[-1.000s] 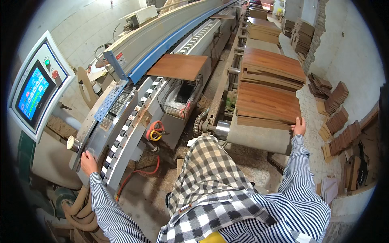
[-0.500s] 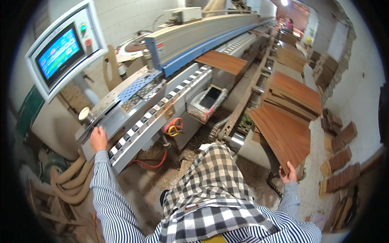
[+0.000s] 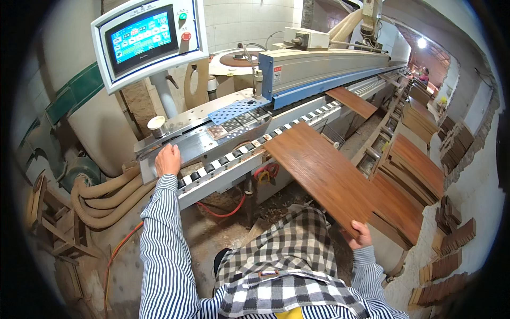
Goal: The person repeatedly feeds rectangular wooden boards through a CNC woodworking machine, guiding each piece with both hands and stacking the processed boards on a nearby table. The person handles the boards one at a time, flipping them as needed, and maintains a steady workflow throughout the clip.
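A brown wood-grain panel slants across the front of a long machine, its far end over the black-and-white roller strip. My right hand grips the panel's near corner, thumb on top and the other fingers hidden beneath. On the machine's metal bed rests my left hand, holding nothing, fingers laid over the surface. Just beyond it stands a small round tin. A second brown panel sticks out from under the blue-edged beam farther along.
Stacks of brown panels lie on a roller conveyor at my right. A control screen stands at the upper left, with thick hoses below. Red cable hangs beneath the machine. More board stacks line the right wall.
My right hand has lifted the panel off the stack and swung it left toward the roller strip. My left hand stays on the metal bed. The view has turned rightward and tilted.
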The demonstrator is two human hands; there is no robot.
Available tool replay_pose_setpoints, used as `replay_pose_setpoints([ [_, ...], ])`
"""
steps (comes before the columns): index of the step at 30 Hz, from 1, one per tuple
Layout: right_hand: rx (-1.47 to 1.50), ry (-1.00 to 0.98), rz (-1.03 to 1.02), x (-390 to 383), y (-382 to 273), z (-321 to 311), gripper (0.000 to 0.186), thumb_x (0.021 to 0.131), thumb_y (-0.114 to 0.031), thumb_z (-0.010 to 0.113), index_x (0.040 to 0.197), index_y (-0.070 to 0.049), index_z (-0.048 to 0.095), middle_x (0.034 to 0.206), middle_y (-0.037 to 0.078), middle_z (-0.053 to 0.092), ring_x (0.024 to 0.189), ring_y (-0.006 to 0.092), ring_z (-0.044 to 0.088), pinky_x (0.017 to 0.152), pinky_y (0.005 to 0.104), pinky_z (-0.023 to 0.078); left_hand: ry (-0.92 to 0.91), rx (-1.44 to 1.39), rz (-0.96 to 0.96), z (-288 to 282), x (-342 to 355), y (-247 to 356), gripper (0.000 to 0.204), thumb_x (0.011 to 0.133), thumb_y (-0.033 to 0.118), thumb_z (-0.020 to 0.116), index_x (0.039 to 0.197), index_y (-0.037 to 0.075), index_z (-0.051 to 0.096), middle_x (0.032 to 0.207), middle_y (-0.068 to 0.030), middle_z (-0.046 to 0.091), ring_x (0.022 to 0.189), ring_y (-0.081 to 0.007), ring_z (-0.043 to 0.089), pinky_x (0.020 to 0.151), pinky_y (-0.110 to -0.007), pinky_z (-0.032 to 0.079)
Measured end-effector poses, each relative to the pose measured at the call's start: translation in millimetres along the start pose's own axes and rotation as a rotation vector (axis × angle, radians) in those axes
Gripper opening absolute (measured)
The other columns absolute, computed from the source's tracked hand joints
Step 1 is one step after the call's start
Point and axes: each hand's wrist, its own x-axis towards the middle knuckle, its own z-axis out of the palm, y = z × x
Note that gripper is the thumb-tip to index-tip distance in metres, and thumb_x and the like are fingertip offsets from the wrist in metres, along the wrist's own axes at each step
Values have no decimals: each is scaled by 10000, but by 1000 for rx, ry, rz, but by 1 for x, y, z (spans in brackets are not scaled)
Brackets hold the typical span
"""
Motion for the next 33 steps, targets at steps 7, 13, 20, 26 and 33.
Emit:
replay_pose_setpoints([
  [7,-90,-308,230,51,65,115,424,790,-105,622,1162,-28,434,1043,108,562,889,218,597,759,363,540,6,11,-15,-5,-1,-4,278,849,267,490,729,23,545,760,-170,597,744,-343,580,669,-446,444],
  [13,-210,-636,460,49,107,186,483,813,-208,630,1214,-34,424,1118,101,545,882,169,575,783,299,493,1,8,-17,0,0,-1,281,850,268,485,724,25,547,754,-167,599,742,-342,583,669,-446,448],
  [20,-319,-951,600,51,135,217,441,805,-158,638,1191,-15,481,1136,105,568,888,143,575,772,259,471,17,17,2,-1,0,-2,275,847,262,495,713,26,537,743,-159,599,739,-334,583,665,-445,448],
  [26,-416,-930,442,51,147,217,368,820,-150,625,1139,-2,520,1039,97,610,879,134,576,761,260,475,11,20,7,0,0,0,277,849,263,488,722,23,546,755,-165,599,747,-336,582,670,-448,445],
  [33,-426,-872,341,59,139,204,343,829,-143,610,1126,9,527,1001,96,616,895,151,581,768,279,481,-6,1,-6,0,0,-1,289,853,267,479,726,17,552,769,-171,598,759,-341,577,682,-448,438],
])
